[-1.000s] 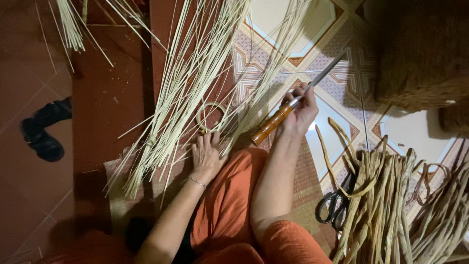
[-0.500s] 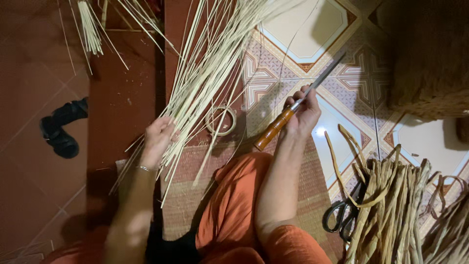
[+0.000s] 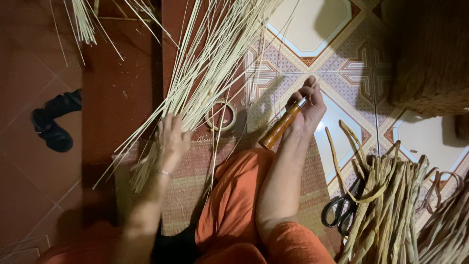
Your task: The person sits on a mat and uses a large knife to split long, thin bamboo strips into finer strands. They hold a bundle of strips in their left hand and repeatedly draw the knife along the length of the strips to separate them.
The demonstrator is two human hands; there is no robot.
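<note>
A fan of long pale reed strips [image 3: 210, 68] lies across the red step and the patterned tiles. My left hand [image 3: 172, 139] rests with spread fingers on the lower ends of the strips and is blurred. My right hand [image 3: 309, 105] is closed around a tool with an orange-brown wooden handle [image 3: 280, 128]; its thin metal shaft is hidden by the fingers. A small ring of tape [image 3: 221, 115] lies between my two hands, under the strips. My knee in orange cloth [image 3: 234, 205] is below.
A woven mat [image 3: 185, 190] lies under my legs. Black scissors [image 3: 342, 212] sit beside a heap of broad dried fibre bands [image 3: 395, 205] at the right. A dark woven basket [image 3: 430, 54] stands at top right. A black sandal [image 3: 51, 124] lies on the red floor, left.
My left hand has slid from the middle of the bundle out to the left along the strip ends. The view has shifted, and my right hand has turned the tool more upright.
</note>
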